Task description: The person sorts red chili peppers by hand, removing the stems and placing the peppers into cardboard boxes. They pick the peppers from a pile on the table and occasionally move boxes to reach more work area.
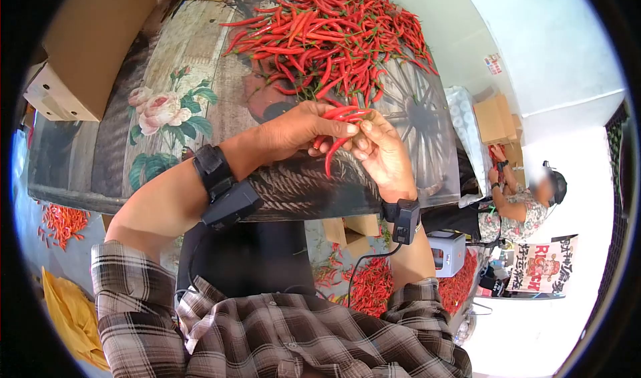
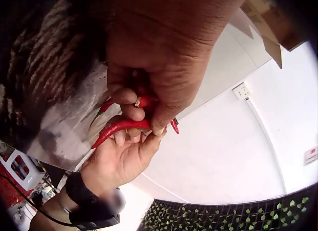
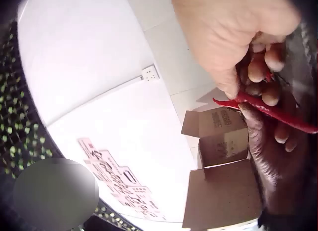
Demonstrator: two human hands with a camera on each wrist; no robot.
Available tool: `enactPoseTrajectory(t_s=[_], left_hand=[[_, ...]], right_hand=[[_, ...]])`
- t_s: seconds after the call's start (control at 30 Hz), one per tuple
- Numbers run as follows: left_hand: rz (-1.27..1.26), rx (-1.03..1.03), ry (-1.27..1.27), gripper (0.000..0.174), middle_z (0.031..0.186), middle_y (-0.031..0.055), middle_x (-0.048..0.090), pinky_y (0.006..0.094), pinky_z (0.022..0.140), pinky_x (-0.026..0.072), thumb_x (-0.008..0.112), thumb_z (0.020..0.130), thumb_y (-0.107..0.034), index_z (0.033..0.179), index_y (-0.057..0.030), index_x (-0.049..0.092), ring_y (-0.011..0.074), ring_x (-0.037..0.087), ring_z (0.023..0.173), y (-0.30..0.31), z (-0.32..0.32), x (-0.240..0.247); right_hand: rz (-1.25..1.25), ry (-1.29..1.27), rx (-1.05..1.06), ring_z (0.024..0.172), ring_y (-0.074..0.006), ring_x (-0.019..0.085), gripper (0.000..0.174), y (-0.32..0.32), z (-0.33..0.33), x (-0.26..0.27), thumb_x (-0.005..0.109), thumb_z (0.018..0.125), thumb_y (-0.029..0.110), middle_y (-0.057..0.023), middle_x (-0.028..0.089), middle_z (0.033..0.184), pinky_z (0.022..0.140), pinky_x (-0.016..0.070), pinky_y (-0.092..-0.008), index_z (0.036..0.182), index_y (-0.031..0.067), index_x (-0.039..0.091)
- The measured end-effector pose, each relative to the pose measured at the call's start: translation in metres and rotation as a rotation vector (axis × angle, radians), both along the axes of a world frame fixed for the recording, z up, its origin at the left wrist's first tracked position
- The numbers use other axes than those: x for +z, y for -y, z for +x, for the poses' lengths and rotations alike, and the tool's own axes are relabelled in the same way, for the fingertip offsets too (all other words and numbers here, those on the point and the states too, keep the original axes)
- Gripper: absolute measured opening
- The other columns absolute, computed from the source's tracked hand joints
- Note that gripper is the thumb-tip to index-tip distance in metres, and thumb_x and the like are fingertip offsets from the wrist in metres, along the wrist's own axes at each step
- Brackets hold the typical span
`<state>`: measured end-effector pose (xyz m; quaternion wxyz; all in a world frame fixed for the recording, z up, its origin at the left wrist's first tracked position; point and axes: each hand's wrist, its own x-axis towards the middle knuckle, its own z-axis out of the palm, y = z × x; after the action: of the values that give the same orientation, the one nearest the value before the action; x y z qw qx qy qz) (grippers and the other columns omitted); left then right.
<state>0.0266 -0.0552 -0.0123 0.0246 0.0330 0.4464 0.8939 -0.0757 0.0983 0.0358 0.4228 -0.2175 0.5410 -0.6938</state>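
Over the front part of the table, both hands meet around a few red chili peppers (image 1: pixel 330 159). My left hand (image 1: pixel 294 132) grips them with the thumb on top, and one curved chili hangs down below the fingers. Close against it, my right hand (image 1: pixel 386 156) pinches the stem end between thumb and fingers. In the left wrist view a long red chili (image 2: pixel 117 130) crosses between the two hands. From the right wrist, a glossy chili (image 3: pixel 278 113) stretches across the left hand's fingers. Curled fingers hide part of the bunch.
A big heap of red chilies (image 1: pixel 334 37) covers the table's far side. A cardboard box (image 1: pixel 100 44) stands at the left. More chilies (image 1: pixel 370 286) lie on the floor below the table. Another person (image 1: pixel 527 204) works at the right beside a box (image 1: pixel 495 119).
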Motion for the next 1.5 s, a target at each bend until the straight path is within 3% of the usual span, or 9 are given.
enactPoseTrajectory(t_s=[0.1, 0.2, 0.27, 0.4, 0.5, 0.7, 0.93, 1.13, 1.5], left_hand=[[-0.006, -0.022, -0.007, 0.021, 0.063, -0.0013, 0.057, 0.0167, 0.038, 0.0300, 0.068, 0.084, -0.026, 0.085, -0.0058, 0.061, 0.0037, 0.045, 0.045, -0.002, 0.000, 0.001], [-0.010, 0.009, 0.050, 0.022, 0.064, -0.0004, 0.058, 0.0163, 0.038, 0.0296, 0.067, 0.084, -0.027, 0.084, -0.0052, 0.061, 0.0033, 0.045, 0.045, -0.003, 0.000, 0.003], [0.010, -0.010, 0.030, 0.022, 0.063, 0.0001, 0.058, 0.0171, 0.037, 0.0297, 0.067, 0.084, -0.026, 0.086, -0.0048, 0.061, 0.0031, 0.045, 0.045, -0.003, -0.002, -0.003], [0.084, 0.013, 0.025, 0.022, 0.063, 0.0004, 0.057, 0.0191, 0.037, 0.0299, 0.063, 0.086, -0.027, 0.084, -0.0055, 0.059, 0.0049, 0.044, 0.044, 0.002, -0.002, -0.001], [0.137, 0.113, 0.035, 0.022, 0.065, 0.0008, 0.057, 0.0211, 0.039, 0.0330, 0.057, 0.089, -0.027, 0.080, -0.0068, 0.058, 0.0082, 0.046, 0.046, 0.006, -0.004, 0.000], [0.283, 0.257, 0.109, 0.016, 0.074, 0.0013, 0.057, 0.0225, 0.047, 0.0379, 0.052, 0.089, -0.024, 0.083, -0.0091, 0.054, 0.0103, 0.052, 0.061, 0.004, 0.000, 0.010], [0.221, 0.257, 0.052, 0.015, 0.070, -0.0012, 0.051, 0.0202, 0.045, 0.0405, 0.058, 0.088, -0.022, 0.085, -0.0088, 0.052, 0.0067, 0.053, 0.062, 0.010, -0.008, -0.002], [0.176, 0.260, 0.113, 0.017, 0.065, -0.0015, 0.055, 0.0170, 0.040, 0.0380, 0.065, 0.084, -0.015, 0.092, -0.0093, 0.051, 0.0061, 0.051, 0.049, 0.003, -0.003, 0.004], [0.065, 0.230, 0.066, 0.021, 0.057, -0.0024, 0.054, 0.0179, 0.039, 0.0362, 0.065, 0.086, -0.027, 0.084, -0.0070, 0.059, 0.0049, 0.047, 0.042, 0.003, -0.002, 0.004]], right_hand=[[-0.009, -0.026, 0.081, 0.058, -0.0049, 0.047, 0.012, -0.003, -0.003, -0.003, 0.064, 0.085, 0.013, 0.0023, 0.054, 0.072, 0.051, 0.0364, -0.0188, 0.087, 0.0070, 0.054], [0.115, -0.374, -0.068, 0.058, -0.0072, 0.048, 0.012, -0.001, 0.006, 0.006, 0.064, 0.084, 0.011, 0.0010, 0.052, 0.068, 0.053, 0.0393, -0.0229, 0.081, 0.0056, 0.053], [0.297, -1.204, -0.191, 0.059, -0.0140, 0.051, 0.009, 0.002, 0.011, 0.010, 0.061, 0.082, 0.006, -0.0042, 0.053, 0.069, 0.055, 0.0411, -0.0287, 0.079, 0.0034, 0.052], [0.323, -1.514, -0.345, 0.073, -0.0294, 0.056, 0.006, -0.001, -0.016, 0.017, 0.056, 0.077, 0.000, -0.0134, 0.055, 0.081, 0.065, 0.0444, -0.0353, 0.082, 0.0005, 0.053], [0.431, -1.697, -0.338, 0.077, -0.0308, 0.057, 0.012, -0.017, -0.048, 0.009, 0.056, 0.078, 0.001, -0.0145, 0.055, 0.087, 0.070, 0.0449, -0.0357, 0.090, -0.0006, 0.058], [0.596, -1.386, -0.204, 0.080, -0.0313, 0.057, 0.016, -0.017, -0.024, -0.007, 0.063, 0.075, 0.010, -0.0139, 0.054, 0.090, 0.070, 0.0446, -0.0372, 0.087, 0.0001, 0.060], [0.661, -1.500, -0.111, 0.072, -0.0259, 0.058, 0.018, -0.026, -0.036, -0.018, 0.065, 0.076, 0.013, -0.0146, 0.057, 0.083, 0.066, 0.0453, -0.0362, 0.087, 0.0003, 0.059], [0.483, -1.033, -0.304, 0.063, -0.0106, 0.056, 0.013, -0.017, -0.018, -0.007, 0.062, 0.083, 0.009, -0.0060, 0.060, 0.071, 0.058, 0.0440, -0.0273, 0.092, 0.0017, 0.055], [0.431, -1.043, -0.110, 0.065, -0.0067, 0.051, 0.017, 0.002, 0.026, 0.008, 0.062, 0.083, 0.008, -0.0050, 0.058, 0.070, 0.061, 0.0432, -0.0254, 0.096, -0.0017, 0.057]])
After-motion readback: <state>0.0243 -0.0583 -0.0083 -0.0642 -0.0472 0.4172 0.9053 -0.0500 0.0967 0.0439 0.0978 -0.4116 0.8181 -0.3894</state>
